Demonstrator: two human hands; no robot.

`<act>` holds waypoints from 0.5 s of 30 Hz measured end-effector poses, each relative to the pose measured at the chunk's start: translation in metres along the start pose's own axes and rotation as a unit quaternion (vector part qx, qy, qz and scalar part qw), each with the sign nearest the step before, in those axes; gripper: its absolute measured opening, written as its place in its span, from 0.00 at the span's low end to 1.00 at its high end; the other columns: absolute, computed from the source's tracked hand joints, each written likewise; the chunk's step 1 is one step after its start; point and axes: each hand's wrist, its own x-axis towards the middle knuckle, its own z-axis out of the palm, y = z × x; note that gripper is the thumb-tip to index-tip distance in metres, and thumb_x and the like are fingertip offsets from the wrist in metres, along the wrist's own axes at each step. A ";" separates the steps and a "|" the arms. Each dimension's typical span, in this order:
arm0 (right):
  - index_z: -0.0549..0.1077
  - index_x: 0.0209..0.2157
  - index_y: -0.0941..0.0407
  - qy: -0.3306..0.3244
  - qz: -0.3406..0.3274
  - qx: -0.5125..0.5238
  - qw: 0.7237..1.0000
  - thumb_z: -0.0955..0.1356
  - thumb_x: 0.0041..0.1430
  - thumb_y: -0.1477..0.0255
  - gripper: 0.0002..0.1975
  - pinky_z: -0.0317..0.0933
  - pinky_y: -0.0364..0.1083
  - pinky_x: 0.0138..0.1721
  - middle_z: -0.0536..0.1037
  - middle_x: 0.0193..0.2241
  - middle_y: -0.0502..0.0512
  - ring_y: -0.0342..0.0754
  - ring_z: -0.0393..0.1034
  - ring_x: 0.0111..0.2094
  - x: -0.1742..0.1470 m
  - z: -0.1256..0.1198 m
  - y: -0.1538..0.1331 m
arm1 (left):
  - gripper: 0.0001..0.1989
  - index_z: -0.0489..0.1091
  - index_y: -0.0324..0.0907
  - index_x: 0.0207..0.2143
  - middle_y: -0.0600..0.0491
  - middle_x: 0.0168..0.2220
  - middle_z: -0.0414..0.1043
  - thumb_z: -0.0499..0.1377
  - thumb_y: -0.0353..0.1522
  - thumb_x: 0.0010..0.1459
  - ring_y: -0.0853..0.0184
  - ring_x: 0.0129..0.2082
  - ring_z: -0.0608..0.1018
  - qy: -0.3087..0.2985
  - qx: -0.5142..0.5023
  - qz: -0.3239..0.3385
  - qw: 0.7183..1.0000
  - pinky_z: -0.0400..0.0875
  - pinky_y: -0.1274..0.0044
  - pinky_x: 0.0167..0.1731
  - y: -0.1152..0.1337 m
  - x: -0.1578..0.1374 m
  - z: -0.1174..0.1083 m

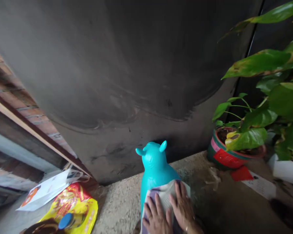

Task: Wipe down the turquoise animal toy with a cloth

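Hands point(169, 211), two, on one cloth point(164, 195)

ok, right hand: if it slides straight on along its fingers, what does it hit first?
Probably the toy's turquoise neck and head: the right hand lies flat on the cloth, fingers pointing up its back. Depth unclear.

- I can read no word, number or brand anywhere here.
- The yellow and red packet point(72, 203) carries print too blurred for me to make out.
- The white sheet point(260, 185) beside the flower pot point(224, 156) shows lines too small to read.
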 end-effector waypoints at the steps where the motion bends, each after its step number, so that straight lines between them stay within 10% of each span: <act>1: 0.47 0.67 0.58 -0.016 -0.016 0.009 1.000 0.49 0.66 0.57 0.33 0.57 0.61 0.58 0.47 0.68 0.63 0.57 0.46 0.67 0.018 -0.006 -0.004 | 0.27 0.56 0.43 0.61 0.39 0.64 0.58 0.45 0.42 0.62 0.46 0.61 0.66 0.005 0.007 -0.008 1.000 0.69 0.55 0.48 0.007 0.012 -0.004; 8: 0.51 0.66 0.52 -0.028 -0.084 0.048 0.995 0.53 0.66 0.58 0.30 0.53 0.52 0.62 0.55 0.66 0.53 0.49 0.50 0.66 0.093 -0.016 -0.017 | 0.31 0.54 0.35 0.62 0.31 0.65 0.55 0.44 0.44 0.62 0.40 0.61 0.63 0.019 0.036 -0.032 0.999 0.68 0.51 0.47 0.037 0.061 -0.013; 15: 0.65 0.58 0.51 0.031 -0.041 0.037 0.998 0.55 0.64 0.58 0.25 0.64 0.58 0.53 0.69 0.58 0.59 0.59 0.63 0.58 0.028 -0.010 0.003 | 0.29 0.53 0.43 0.62 0.36 0.65 0.56 0.48 0.44 0.61 0.43 0.64 0.61 0.001 0.004 0.042 0.999 0.66 0.53 0.52 0.016 0.042 -0.020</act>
